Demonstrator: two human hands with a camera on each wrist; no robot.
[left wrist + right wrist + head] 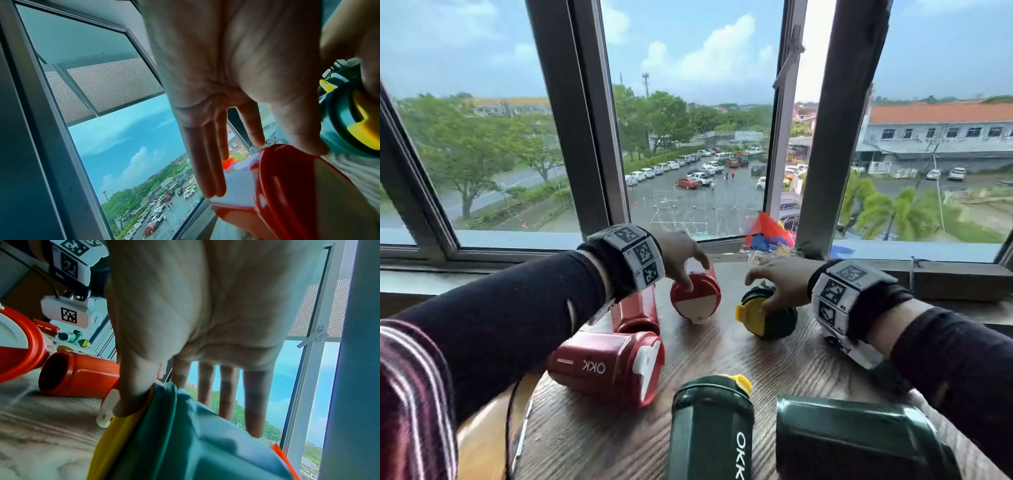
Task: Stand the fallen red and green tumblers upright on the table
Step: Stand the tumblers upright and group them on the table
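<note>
Up by the window, the left hand spreads over a fallen red tumbler, thumb on its red-and-white lid, fingers straight, not gripping. Right of it, the right hand likewise rests on a lying dark green tumbler, thumb on its yellow lid. Nearer than these, more tumblers lie on the wooden table.
</note>
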